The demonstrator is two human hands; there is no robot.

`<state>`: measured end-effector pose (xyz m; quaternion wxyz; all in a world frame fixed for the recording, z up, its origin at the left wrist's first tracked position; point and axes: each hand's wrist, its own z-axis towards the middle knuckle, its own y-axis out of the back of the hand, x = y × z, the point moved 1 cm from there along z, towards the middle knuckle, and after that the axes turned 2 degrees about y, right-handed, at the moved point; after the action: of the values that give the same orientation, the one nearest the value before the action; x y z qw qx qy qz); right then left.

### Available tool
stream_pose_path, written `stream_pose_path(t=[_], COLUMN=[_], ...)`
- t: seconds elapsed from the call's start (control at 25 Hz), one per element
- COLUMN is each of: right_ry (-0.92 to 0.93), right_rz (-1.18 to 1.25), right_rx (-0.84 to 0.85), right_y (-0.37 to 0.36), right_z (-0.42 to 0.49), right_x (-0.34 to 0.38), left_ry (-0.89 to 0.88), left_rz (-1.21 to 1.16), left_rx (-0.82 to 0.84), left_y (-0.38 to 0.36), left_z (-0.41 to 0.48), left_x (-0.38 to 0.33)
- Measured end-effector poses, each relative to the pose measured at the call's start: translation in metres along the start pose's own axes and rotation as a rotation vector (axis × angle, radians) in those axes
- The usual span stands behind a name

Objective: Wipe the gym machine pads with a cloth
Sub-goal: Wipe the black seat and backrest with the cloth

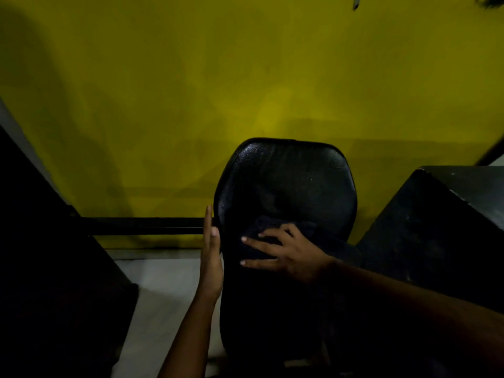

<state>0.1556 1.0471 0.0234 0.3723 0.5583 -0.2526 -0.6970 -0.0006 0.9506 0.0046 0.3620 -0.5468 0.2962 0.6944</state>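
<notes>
**Dark cloth on a dark pad, centre frame**

Dim light here, and the lower half of the black pad (286, 181) melts into shadow. Its rounded top shows a glossy, grained leather-like skin. The cloth (324, 238) lies on the pad at mid-frame, dark and soft, its edges hard to trace. The right hand (289, 252) presses it, fingers (256, 244) spread apart. The left hand (211, 257) lies flat along the pad's left edge, fingers straight and together. A matte yellow wall (191, 91) stands behind, with a black box (436, 227) at right, cut off.
</notes>
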Motion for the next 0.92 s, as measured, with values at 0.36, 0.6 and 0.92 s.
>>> stream_pose_path(t=[0.36,0.6,0.92], right_ry=[-0.043,-0.234,-0.661], right_rz=[-0.115,-0.041,-0.029], right_rx=[-0.05,-0.094,-0.278], right_y=[0.041,0.027,-0.011], right_z=[0.07,0.007,-0.051], right_x=[-0.128,-0.145,-0.057], left_ry=[0.061,0.083,0.049], left_rz=[-0.029,-0.061,-0.043], left_rx=[-0.132,-0.099,-0.097], left_y=[-0.027,-0.028,-0.029], left_z=[0.007,0.008,0.01], left_x=[0.004,0.009,0.014])
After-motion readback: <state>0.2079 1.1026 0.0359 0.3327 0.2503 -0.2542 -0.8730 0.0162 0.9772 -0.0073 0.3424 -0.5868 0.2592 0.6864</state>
